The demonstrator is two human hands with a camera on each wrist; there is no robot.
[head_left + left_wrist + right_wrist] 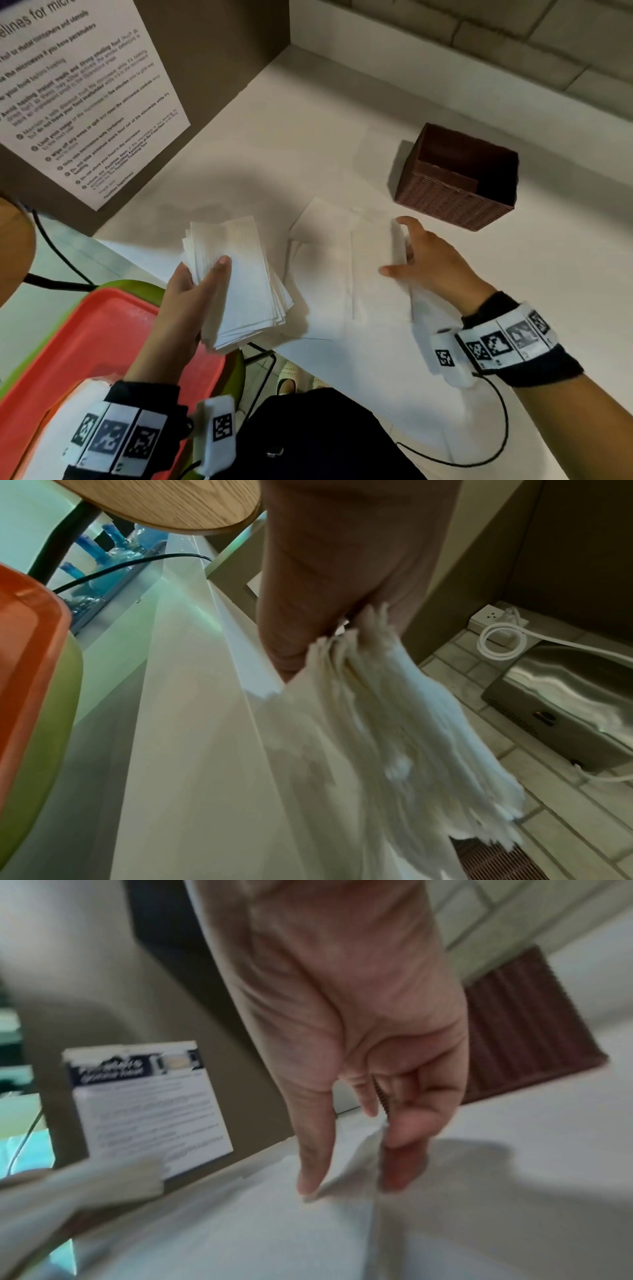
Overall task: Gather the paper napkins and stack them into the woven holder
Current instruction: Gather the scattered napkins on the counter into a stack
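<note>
My left hand (205, 279) grips a thick stack of white paper napkins (239, 284) at the counter's front edge, thumb on top; the left wrist view shows the stack (394, 723) fanned out below the palm. Several loose napkins (329, 260) lie flat on the white counter between my hands. My right hand (407, 253) is over their right side and pinches one napkin (399, 241) lifted on its edge. In the blurred right wrist view its fingertips (306, 1180) point down at the napkins (274, 1231). The brown woven holder (445, 202) stands behind the right hand and looks empty.
A brown panel with a printed notice (85, 102) walls off the counter's left side. An orange tray (85, 342) rests on a green seat below my left arm. A tiled wall (513, 51) runs behind the holder. A steel appliance (565, 710) sits low in the left wrist view.
</note>
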